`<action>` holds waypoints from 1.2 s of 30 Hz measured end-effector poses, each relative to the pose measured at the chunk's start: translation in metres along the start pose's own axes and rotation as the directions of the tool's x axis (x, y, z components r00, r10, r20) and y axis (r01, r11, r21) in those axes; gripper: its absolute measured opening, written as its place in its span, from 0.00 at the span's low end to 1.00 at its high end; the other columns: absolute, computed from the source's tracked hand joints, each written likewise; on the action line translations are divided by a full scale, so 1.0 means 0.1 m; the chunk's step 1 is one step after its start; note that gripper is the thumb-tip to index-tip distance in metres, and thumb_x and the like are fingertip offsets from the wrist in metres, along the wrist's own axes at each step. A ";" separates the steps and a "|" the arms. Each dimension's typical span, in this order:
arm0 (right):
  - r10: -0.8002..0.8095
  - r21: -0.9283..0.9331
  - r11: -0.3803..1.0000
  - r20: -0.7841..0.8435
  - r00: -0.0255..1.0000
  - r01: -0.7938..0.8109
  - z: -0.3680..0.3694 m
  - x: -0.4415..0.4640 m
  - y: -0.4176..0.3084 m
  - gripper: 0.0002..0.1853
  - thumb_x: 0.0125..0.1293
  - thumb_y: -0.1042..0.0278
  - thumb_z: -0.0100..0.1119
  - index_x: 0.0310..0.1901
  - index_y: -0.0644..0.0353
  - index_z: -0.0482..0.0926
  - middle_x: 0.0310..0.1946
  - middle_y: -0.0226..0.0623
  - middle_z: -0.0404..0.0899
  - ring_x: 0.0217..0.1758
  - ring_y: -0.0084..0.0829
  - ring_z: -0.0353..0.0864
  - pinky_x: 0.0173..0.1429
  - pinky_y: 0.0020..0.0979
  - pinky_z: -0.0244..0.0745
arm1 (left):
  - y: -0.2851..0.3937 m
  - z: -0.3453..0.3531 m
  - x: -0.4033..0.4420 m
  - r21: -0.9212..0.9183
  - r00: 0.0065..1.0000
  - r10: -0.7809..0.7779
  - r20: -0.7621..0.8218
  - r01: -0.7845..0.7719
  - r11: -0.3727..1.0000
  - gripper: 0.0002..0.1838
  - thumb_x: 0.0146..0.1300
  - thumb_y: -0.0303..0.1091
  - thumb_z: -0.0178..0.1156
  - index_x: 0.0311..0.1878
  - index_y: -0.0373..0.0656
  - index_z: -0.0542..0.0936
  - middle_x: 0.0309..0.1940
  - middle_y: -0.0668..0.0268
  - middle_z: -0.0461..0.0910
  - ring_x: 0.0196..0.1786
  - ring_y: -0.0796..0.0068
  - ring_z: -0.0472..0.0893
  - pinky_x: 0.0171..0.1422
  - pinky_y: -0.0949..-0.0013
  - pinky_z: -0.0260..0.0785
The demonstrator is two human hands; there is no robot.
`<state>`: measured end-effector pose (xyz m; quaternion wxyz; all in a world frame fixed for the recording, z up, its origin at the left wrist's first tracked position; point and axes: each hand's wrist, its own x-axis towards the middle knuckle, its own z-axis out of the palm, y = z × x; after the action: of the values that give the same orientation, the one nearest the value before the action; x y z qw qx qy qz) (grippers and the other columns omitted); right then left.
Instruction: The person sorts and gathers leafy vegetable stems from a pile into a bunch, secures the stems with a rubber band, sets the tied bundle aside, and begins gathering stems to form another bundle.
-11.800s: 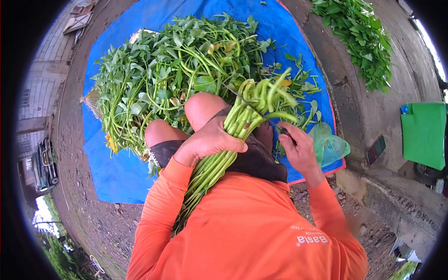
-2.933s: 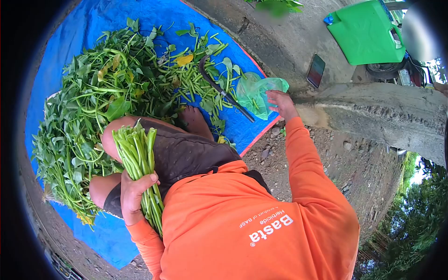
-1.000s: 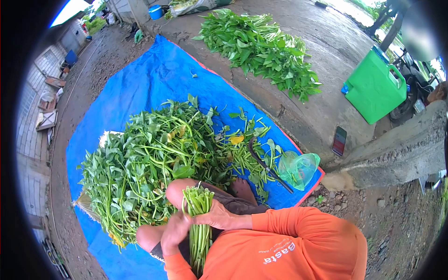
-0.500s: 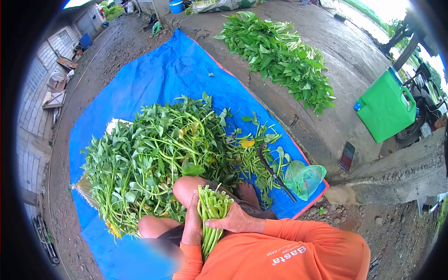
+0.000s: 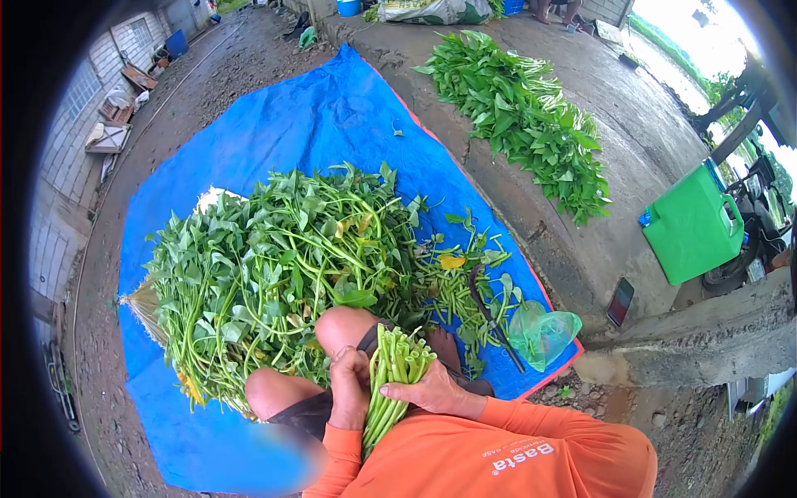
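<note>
My right hand [image 5: 427, 392] is wrapped round the cut ends of a bundle of green hollow stems [image 5: 394, 390], held upright against my orange shirt. Close against the bundle's left side, my left hand [image 5: 349, 387] has its fingers curled in; what they hold, if anything, is hidden. In front of my knees lies a large heap of leafy green vegetable stalks [image 5: 282, 249], with a few yellow leaves among them. Short cut stem pieces [image 5: 452, 299] are scattered to its right. Beside them rests a curved dark knife [image 5: 490, 317].
A blue tarp [image 5: 307, 116] lies under the heap. A thin green plastic bag [image 5: 544, 334] sits at its right corner. On the concrete are leafy bundles in a row [image 5: 531, 124], a phone [image 5: 620, 301] and a green jerrycan [image 5: 693, 224]. Someone's legs show far back.
My left hand has shifted from lying along the bundle to a curled position beside it. The bundle has moved slightly right and up in view. The camera view has shifted a little.
</note>
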<state>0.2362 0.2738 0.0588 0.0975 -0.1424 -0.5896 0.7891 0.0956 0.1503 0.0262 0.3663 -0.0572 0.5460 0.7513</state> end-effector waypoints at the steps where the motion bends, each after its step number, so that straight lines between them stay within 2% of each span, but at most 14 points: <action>1: -0.013 -0.075 0.997 0.019 1.000 0.015 -0.03 0.03 -0.04 0.31 0.65 0.65 0.81 0.67 0.60 0.79 0.57 0.31 0.85 0.60 0.26 0.81 0.69 0.34 0.77 | 0.00 -0.02 -0.03 0.154 0.998 0.059 0.010 -0.059 0.986 0.14 0.70 0.27 0.58 0.25 0.48 0.72 0.22 0.79 0.69 0.25 0.85 0.64 0.30 0.73 0.60; 5: 0.067 -0.242 0.970 0.118 0.991 -0.036 -0.29 0.02 -0.11 0.37 0.63 0.65 0.82 0.73 0.60 0.78 0.64 0.31 0.84 0.66 0.28 0.80 0.74 0.34 0.74 | -0.05 0.13 -0.07 0.501 0.988 0.150 0.047 -0.153 0.852 0.16 0.76 0.31 0.62 0.28 0.45 0.74 0.26 0.78 0.73 0.31 0.87 0.66 0.34 0.75 0.62; 8: 0.458 -0.227 0.887 0.329 0.826 -0.401 -0.88 -0.06 0.08 0.34 0.61 0.67 0.83 0.69 0.60 0.82 0.63 0.32 0.89 0.65 0.32 0.84 0.76 0.36 0.75 | -0.17 0.12 -0.04 0.471 0.977 0.165 0.132 -0.208 0.857 0.17 0.79 0.34 0.62 0.30 0.43 0.76 0.29 0.77 0.73 0.36 0.86 0.67 0.40 0.73 0.66; 10: 0.559 -0.269 0.806 0.058 0.827 -0.527 -1.12 -0.11 0.25 0.18 0.65 0.71 0.74 0.57 0.58 0.90 0.53 0.34 0.92 0.55 0.30 0.88 0.66 0.36 0.80 | -0.11 0.08 -0.04 0.584 0.987 0.052 0.152 -0.132 0.801 0.19 0.80 0.37 0.62 0.29 0.42 0.74 0.29 0.77 0.70 0.36 0.85 0.67 0.40 0.71 0.64; 11: 0.459 0.144 0.876 0.043 0.888 -0.460 -1.15 -0.13 0.44 0.20 0.68 0.69 0.70 0.62 0.55 0.87 0.45 0.30 0.84 0.46 0.28 0.82 0.58 0.35 0.79 | -0.08 0.17 -0.09 0.437 0.996 -0.009 0.088 -0.031 0.899 0.19 0.79 0.34 0.58 0.27 0.43 0.71 0.28 0.77 0.69 0.34 0.84 0.66 0.39 0.69 0.62; 13: 0.238 0.895 0.431 0.011 0.971 -0.116 -1.14 -0.13 0.73 0.25 0.72 0.65 0.62 0.71 0.48 0.82 0.28 0.23 0.70 0.29 0.25 0.69 0.42 0.34 0.75 | -0.03 0.03 -0.04 0.447 0.979 0.086 0.185 -0.162 0.880 0.16 0.75 0.26 0.52 0.26 0.44 0.71 0.26 0.78 0.70 0.31 0.84 0.66 0.38 0.70 0.61; 15: 0.248 0.953 0.170 0.205 0.947 -0.251 -1.12 -0.30 0.70 0.36 0.70 0.64 0.65 0.81 0.46 0.72 0.25 0.24 0.64 0.25 0.24 0.59 0.37 0.35 0.70 | -0.05 0.15 -0.07 0.369 0.996 -0.077 0.047 0.054 0.928 0.20 0.79 0.32 0.56 0.25 0.45 0.70 0.24 0.80 0.67 0.28 0.86 0.62 0.34 0.71 0.58; 16: 0.112 0.902 0.218 0.355 0.928 -0.371 -1.10 -0.30 0.63 0.52 0.72 0.62 0.65 0.91 0.37 0.44 0.29 0.28 0.71 0.26 0.26 0.68 0.38 0.40 0.77 | -0.06 0.19 -0.06 0.401 0.998 -0.041 0.052 0.017 0.916 0.22 0.80 0.36 0.58 0.24 0.46 0.70 0.23 0.80 0.68 0.27 0.86 0.61 0.33 0.72 0.57; 23: -0.070 0.636 0.735 0.415 0.907 -0.234 -1.15 0.02 -0.39 0.64 0.74 0.53 0.70 0.89 0.41 0.22 0.46 0.61 0.85 0.39 0.44 0.91 0.56 0.54 0.90 | 0.13 0.32 -0.17 0.453 0.996 0.043 0.074 -0.072 0.889 0.31 0.85 0.53 0.57 0.25 0.42 0.81 0.24 0.80 0.75 0.29 0.87 0.66 0.35 0.72 0.61; 24: -0.151 0.608 0.765 0.490 0.859 -0.213 -1.13 0.03 -0.39 0.52 0.75 0.52 0.69 0.91 0.45 0.45 0.49 0.59 0.87 0.41 0.52 0.92 0.58 0.55 0.87 | 0.12 0.37 -0.21 0.433 0.991 0.120 0.058 -0.134 0.891 0.32 0.86 0.53 0.56 0.25 0.41 0.80 0.24 0.80 0.76 0.29 0.87 0.66 0.35 0.71 0.62; 27: 0.524 -0.124 0.803 0.612 0.593 -0.583 -1.07 -0.15 -0.86 0.32 0.71 0.61 0.73 0.75 0.55 0.81 0.55 0.56 0.85 0.49 0.55 0.90 0.62 0.54 0.84 | 0.21 0.25 -0.27 0.508 0.938 0.273 0.215 -0.346 0.789 0.24 0.81 0.43 0.61 0.27 0.39 0.79 0.21 0.73 0.74 0.28 0.80 0.67 0.39 0.65 0.67; 30: -0.058 0.080 0.996 0.372 0.927 0.030 -0.35 -0.15 -0.84 0.17 0.66 0.69 0.75 0.56 0.58 0.94 0.58 0.49 0.84 0.54 0.46 0.88 0.62 0.45 0.82 | 0.29 0.03 -0.36 0.615 0.755 0.286 0.589 -0.649 0.447 0.13 0.73 0.34 0.64 0.31 0.39 0.79 0.26 0.64 0.74 0.30 0.71 0.71 0.40 0.60 0.68; 33: -0.375 -0.503 0.668 0.408 0.832 0.548 0.05 0.28 -1.03 0.21 0.62 0.74 0.77 0.59 0.57 0.92 0.54 0.41 0.83 0.53 0.36 0.85 0.59 0.35 0.80 | 0.34 0.15 -0.51 0.558 0.612 0.348 0.711 -0.791 0.251 0.07 0.69 0.30 0.62 0.35 0.39 0.77 0.33 0.58 0.76 0.34 0.63 0.74 0.39 0.58 0.67; 36: -0.454 -0.321 0.710 0.471 0.756 0.626 0.31 0.50 -0.98 0.21 0.61 0.77 0.78 0.57 0.56 0.92 0.47 0.36 0.81 0.46 0.31 0.83 0.51 0.30 0.78 | 0.29 0.09 -0.47 0.609 0.649 0.428 0.629 -0.754 0.247 0.05 0.69 0.29 0.61 0.40 0.38 0.78 0.38 0.56 0.78 0.39 0.60 0.77 0.45 0.58 0.70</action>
<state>0.1775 0.2896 0.1560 0.1823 0.1669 -0.7817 0.5725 0.1148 0.1314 0.0758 0.1149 0.4684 0.7407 0.4677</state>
